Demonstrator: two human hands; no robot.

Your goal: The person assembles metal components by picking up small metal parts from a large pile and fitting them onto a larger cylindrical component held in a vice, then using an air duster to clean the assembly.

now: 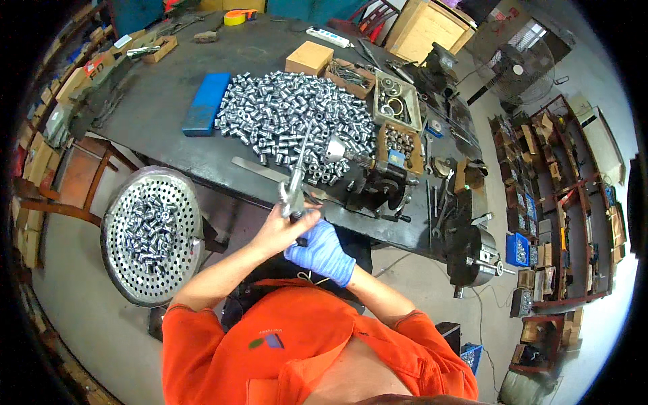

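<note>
My bare left hand (287, 228) is closed round a silver metal tool (293, 191). A long thin rod reaches from the tool up over the bench; its exact kind is unclear. Against it, my right hand (321, 253) in a blue glove has its fingers curled in, with a dark bit showing at the fingertips. What that hand grips is mostly hidden. Beyond the hands, a wide pile of short shiny metal sleeves (283, 111) covers part of the dark bench (155, 128). A chuck-like fixture (335, 150) stands at the pile's right front.
On a round perforated metal tray (125, 270) at left lie more sleeves. A blue box (206, 104) borders the pile. A light bin of rings (398, 101) and a small box of fittings (401, 142) stand right of it. A heavy machine head (472, 256) juts from the bench's right end.
</note>
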